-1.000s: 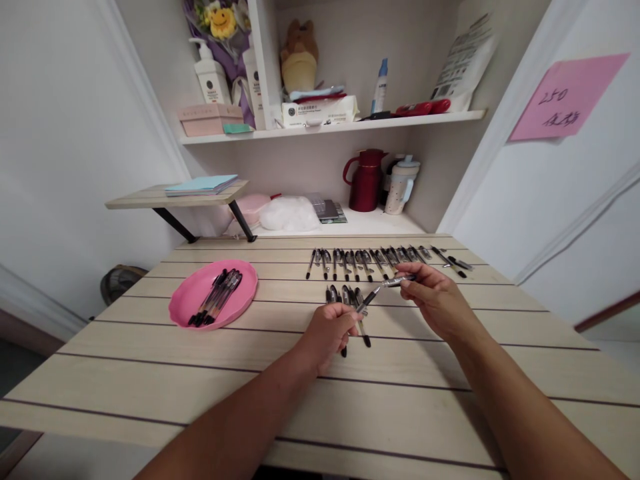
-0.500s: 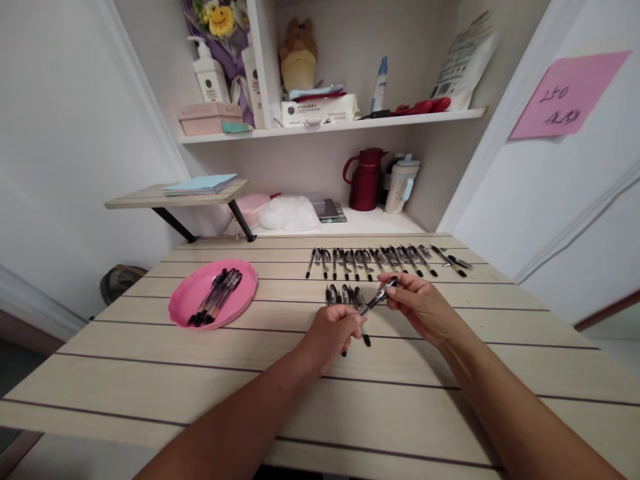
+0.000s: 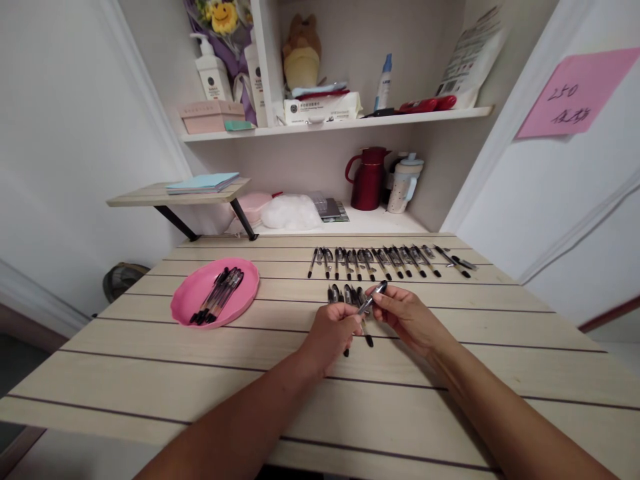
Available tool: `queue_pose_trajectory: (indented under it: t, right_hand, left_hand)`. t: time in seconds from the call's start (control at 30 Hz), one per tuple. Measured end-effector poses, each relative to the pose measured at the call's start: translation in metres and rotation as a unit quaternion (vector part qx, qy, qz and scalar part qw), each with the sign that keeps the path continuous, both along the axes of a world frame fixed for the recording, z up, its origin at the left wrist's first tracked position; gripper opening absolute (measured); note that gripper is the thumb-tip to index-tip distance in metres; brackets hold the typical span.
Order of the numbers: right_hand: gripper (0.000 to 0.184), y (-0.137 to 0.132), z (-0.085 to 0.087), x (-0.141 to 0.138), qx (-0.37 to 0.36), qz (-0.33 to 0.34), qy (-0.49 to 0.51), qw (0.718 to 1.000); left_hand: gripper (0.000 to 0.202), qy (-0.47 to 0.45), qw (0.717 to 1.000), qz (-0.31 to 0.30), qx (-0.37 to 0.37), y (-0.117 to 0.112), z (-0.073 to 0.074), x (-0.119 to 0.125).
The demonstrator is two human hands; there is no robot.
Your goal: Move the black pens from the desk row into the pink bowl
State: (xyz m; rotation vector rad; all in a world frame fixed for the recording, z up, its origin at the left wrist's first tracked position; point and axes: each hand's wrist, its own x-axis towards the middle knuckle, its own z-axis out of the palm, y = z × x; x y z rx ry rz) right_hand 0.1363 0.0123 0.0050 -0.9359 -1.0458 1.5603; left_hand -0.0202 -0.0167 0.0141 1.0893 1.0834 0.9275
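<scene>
Both hands hold one black pen [image 3: 368, 300], tilted up to the right above the table. My left hand [image 3: 331, 332] pinches its lower end, which the fingers hide. At the upper end, my right hand [image 3: 406, 315] grips the dark clip part between thumb and fingers. Several similar pens [image 3: 369, 341] lie under and just behind my left hand, partly covered by it. Farther back, a long row of pens with loose clear-and-black caps [image 3: 393, 262] stretches to the right. More pens [image 3: 220, 297] rest in a pink scalloped dish [image 3: 251, 283] on the left.
The slatted wooden table [image 3: 225, 393] meets a white shelf unit at the back. A small raised stand [image 3: 145, 195] carries blue paper at the left rear. A red jug [image 3: 369, 179] and a pale cup [image 3: 403, 187] stand behind the row of pens.
My right hand has moved left and slightly down, closer to my left hand, and less of the pen shows between them. The view has shifted slightly.
</scene>
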Motion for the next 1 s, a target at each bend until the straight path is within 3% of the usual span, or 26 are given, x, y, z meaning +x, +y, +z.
queue_pose_trajectory:
  t: [0.43, 0.63, 0.7, 0.87, 1.0]
  right_hand:
    - [0.021, -0.002, -0.002, -0.003, -0.004, 0.015, 0.009, 1.0]
    - [0.022, -0.002, -0.004, -0.005, -0.007, 0.002, 0.021, 1.0]
    - [0.023, -0.002, -0.004, -0.006, -0.01, -0.002, 0.021, 1.0]
    - [0.032, 0.0, 0.003, -0.002, 0.013, -0.005, 0.045, 0.999]
    - [0.038, 0.005, 0.005, 0.01, 0.04, -0.054, 0.052, 0.996]
  left_hand:
    - [0.009, 0.002, 1.0, -0.023, -0.003, 0.0, -0.001, -0.002]
    - [0.014, 0.118, 0.983, 0.011, 0.138, 0.005, -0.011, -0.006]
    - [0.015, 0.131, 0.979, 0.01, 0.153, 0.006, -0.011, -0.006]
    - [0.026, 0.053, 0.993, 0.008, 0.109, 0.008, -0.003, -0.002]
    - [0.037, -0.008, 0.995, 0.009, 0.102, 0.011, 0.007, -0.01]
